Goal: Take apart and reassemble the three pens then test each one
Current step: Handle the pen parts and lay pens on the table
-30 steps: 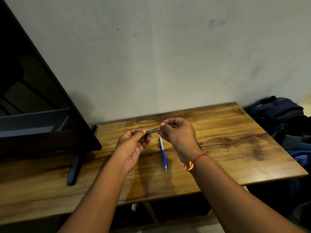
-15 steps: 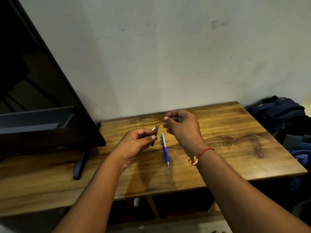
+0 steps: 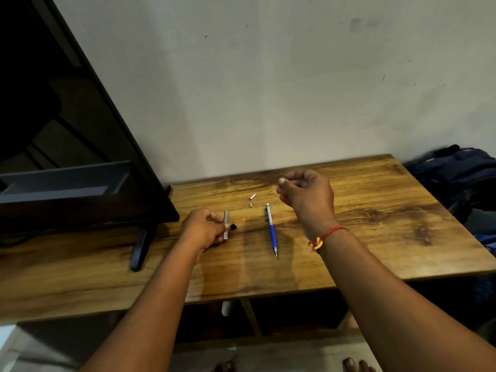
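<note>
My left hand [image 3: 205, 228] grips a grey pen barrel [image 3: 226, 224] that stands almost upright just above the wooden table [image 3: 375, 232]. A small black piece [image 3: 233, 226] lies beside it. My right hand [image 3: 306, 193] is raised farther back and pinches a thin dark refill [image 3: 272, 190] whose tip pokes out to the left. Two tiny silver parts [image 3: 252, 197] lie on the table between my hands. A blue and silver pen [image 3: 271, 228] lies whole on the table, tip toward me. No third pen is visible.
A large dark screen [image 3: 75, 157] on a black foot [image 3: 139, 248] stands on the table's left side. The wall runs close behind the table. Dark blue bags [image 3: 461, 173] are piled off the right edge. Toes show at the bottom of the view.
My hands have pulled apart: the left moved down and left with the barrel, the right up and right with the refill. Small silver parts and a black piece now lie on the table.
</note>
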